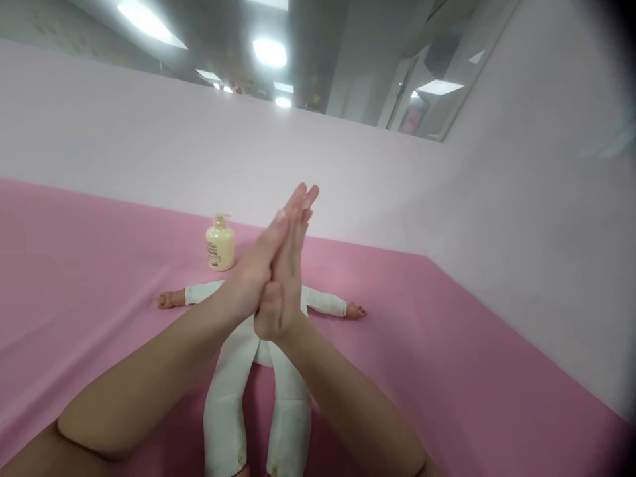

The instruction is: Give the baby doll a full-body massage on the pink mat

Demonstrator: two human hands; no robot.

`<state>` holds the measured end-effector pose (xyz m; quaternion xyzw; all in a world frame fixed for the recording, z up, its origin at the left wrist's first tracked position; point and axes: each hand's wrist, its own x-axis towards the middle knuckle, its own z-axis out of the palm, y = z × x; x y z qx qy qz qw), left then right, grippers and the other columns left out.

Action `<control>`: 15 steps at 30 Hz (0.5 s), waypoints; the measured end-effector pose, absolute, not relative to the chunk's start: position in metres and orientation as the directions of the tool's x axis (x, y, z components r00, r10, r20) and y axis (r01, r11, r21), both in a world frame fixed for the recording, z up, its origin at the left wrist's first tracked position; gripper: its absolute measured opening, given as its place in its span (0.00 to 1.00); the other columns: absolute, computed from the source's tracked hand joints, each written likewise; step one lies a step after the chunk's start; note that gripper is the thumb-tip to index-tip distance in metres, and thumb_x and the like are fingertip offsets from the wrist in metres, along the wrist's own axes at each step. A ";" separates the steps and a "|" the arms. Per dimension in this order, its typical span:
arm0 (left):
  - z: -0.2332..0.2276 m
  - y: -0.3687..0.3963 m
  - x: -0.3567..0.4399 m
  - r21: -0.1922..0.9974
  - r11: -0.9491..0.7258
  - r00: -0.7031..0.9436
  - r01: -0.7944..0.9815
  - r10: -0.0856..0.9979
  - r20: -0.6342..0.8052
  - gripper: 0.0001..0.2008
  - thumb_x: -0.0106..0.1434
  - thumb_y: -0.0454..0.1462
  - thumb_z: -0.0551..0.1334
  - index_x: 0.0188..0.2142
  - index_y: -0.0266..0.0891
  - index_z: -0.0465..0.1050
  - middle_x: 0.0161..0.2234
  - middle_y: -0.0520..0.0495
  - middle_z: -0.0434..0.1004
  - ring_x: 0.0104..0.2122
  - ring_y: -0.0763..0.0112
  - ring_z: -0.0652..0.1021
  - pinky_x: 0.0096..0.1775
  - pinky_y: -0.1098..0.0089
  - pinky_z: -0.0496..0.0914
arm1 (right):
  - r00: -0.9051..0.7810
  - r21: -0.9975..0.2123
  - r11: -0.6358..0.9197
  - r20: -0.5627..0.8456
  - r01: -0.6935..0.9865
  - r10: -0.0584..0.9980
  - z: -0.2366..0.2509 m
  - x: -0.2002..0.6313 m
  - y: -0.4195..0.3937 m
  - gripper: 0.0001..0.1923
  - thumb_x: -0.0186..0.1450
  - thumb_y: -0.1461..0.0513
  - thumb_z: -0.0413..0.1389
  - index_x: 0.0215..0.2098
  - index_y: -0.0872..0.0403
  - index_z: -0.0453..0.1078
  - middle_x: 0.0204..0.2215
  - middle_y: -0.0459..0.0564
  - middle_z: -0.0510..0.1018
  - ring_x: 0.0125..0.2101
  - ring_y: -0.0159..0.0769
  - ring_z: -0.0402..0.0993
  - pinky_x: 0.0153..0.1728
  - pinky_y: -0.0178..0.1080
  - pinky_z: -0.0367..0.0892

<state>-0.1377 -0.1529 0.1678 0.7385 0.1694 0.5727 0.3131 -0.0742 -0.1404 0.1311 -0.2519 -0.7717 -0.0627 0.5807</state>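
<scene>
Left hand [252, 271] against right hand [287, 275], white-clad doll [264, 354] beneath, pump bottle [220, 246] beyond

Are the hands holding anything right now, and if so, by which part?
No object is visibly held: the left hand and right hand meet palm to palm, and the pump bottle stands apart.

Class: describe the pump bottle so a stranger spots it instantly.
Find the pink surface below the pale wall. Near its far edge, left of the left hand in the picture, stands the pump bottle. Upright and pale yellow with dark print, it differs from the white-clothed doll lying nearby.
</scene>
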 end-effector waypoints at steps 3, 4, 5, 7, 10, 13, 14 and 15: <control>0.175 -0.149 -0.147 0.784 -0.598 0.273 -0.167 0.736 0.620 0.29 0.71 0.52 0.35 0.67 0.55 0.47 0.69 0.60 0.48 0.69 0.61 0.40 0.67 0.53 0.42 | -0.310 -0.148 0.834 0.882 0.532 0.355 0.113 -0.083 -0.129 0.40 0.69 0.43 0.35 0.68 0.49 0.18 0.69 0.53 0.42 0.70 0.51 0.31 0.67 0.62 0.40; 0.178 -0.149 -0.149 0.812 -0.558 0.266 -0.171 0.768 0.583 0.29 0.70 0.52 0.35 0.67 0.53 0.48 0.69 0.58 0.50 0.69 0.60 0.41 0.67 0.51 0.42 | -0.345 -0.132 0.826 0.864 0.548 0.367 0.108 -0.084 -0.124 0.44 0.68 0.41 0.39 0.69 0.50 0.21 0.69 0.54 0.42 0.70 0.54 0.31 0.67 0.62 0.40; 0.181 -0.149 -0.151 0.833 -0.528 0.261 -0.166 0.791 0.553 0.30 0.70 0.52 0.35 0.67 0.52 0.49 0.68 0.57 0.52 0.69 0.58 0.42 0.67 0.49 0.42 | -0.376 -0.111 0.820 0.848 0.561 0.372 0.104 -0.085 -0.120 0.46 0.66 0.39 0.41 0.69 0.50 0.24 0.69 0.55 0.43 0.69 0.55 0.30 0.66 0.63 0.40; 0.185 -0.151 -0.154 0.864 -0.486 0.262 -0.128 0.824 0.502 0.31 0.69 0.53 0.36 0.67 0.49 0.52 0.67 0.54 0.56 0.69 0.54 0.45 0.66 0.46 0.43 | -0.424 -0.070 0.816 0.827 0.574 0.370 0.097 -0.085 -0.113 0.47 0.63 0.37 0.44 0.69 0.49 0.28 0.68 0.54 0.44 0.69 0.57 0.30 0.66 0.63 0.40; 0.186 -0.152 -0.159 0.887 -0.461 0.283 -0.023 0.848 0.448 0.31 0.68 0.55 0.41 0.63 0.48 0.60 0.65 0.51 0.62 0.67 0.50 0.54 0.65 0.46 0.49 | -0.471 -0.036 0.833 0.811 0.552 0.347 0.089 -0.085 -0.106 0.50 0.61 0.37 0.47 0.69 0.51 0.29 0.68 0.58 0.45 0.69 0.58 0.32 0.65 0.65 0.42; 0.179 -0.145 -0.167 0.834 -0.541 0.312 0.111 0.815 0.488 0.28 0.66 0.55 0.47 0.58 0.47 0.68 0.60 0.47 0.69 0.63 0.49 0.63 0.61 0.49 0.59 | -0.525 -0.054 0.861 0.772 0.505 0.357 0.080 -0.086 -0.101 0.52 0.59 0.40 0.51 0.68 0.55 0.30 0.67 0.63 0.47 0.69 0.58 0.34 0.64 0.66 0.46; 0.176 -0.140 -0.169 0.796 -0.581 0.320 0.168 0.796 0.513 0.27 0.66 0.55 0.49 0.56 0.46 0.70 0.57 0.46 0.72 0.61 0.50 0.67 0.59 0.51 0.62 | -0.545 -0.075 0.867 0.750 0.493 0.375 0.076 -0.087 -0.100 0.51 0.59 0.41 0.52 0.68 0.54 0.32 0.66 0.63 0.49 0.69 0.58 0.36 0.63 0.65 0.49; 0.174 -0.135 -0.171 0.754 -0.610 0.323 0.246 0.785 0.529 0.25 0.66 0.54 0.50 0.54 0.46 0.72 0.54 0.46 0.75 0.58 0.51 0.70 0.56 0.53 0.66 | -0.561 -0.103 0.870 0.727 0.483 0.397 0.073 -0.088 -0.099 0.49 0.60 0.43 0.53 0.68 0.54 0.35 0.65 0.63 0.50 0.68 0.58 0.39 0.62 0.65 0.52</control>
